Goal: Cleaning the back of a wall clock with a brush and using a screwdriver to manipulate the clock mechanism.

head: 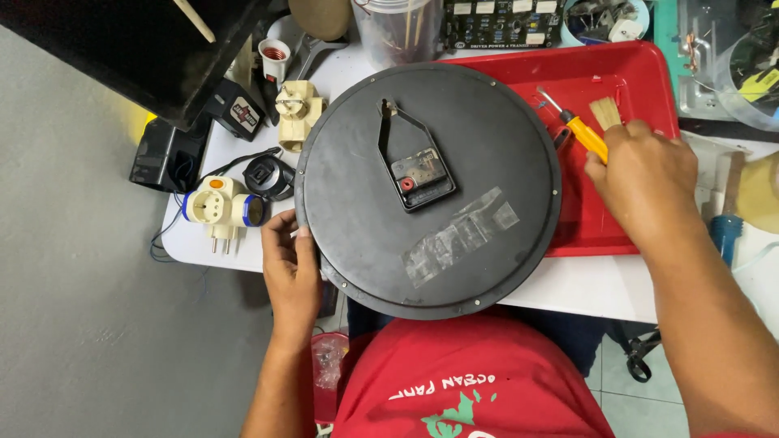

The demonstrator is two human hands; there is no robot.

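Fingers of the left hand (pixel 292 272) were curled over the near-left rim of the round black clock (pixel 428 191), pinning it face-down on the white table (pixel 592 284), its far-right part overlapping the red tray (pixel 629 73). Off to the left of that hand sat a cream plug adapter with a blue band (pixel 221 209), and behind it a second cream adapter (pixel 298 109), both untouched. At the middle of the clock's back, the small movement box with its red centre knob (pixel 417 178) was seated in place, the wire hanger (pixel 402 122) standing above it, and strips of clear tape (pixel 458 237) ran across the panel below. So, judging by that, the back looked closed up and nothing had come off it. Over on the right, the right hand (pixel 645 182) was closed around a yellow-handled screwdriver (pixel 578 128) above the tray, with a small bristle brush (pixel 605 112) just beside it; its tip was well apart from the rim screws, so any unscrewing appeared not yet begun.
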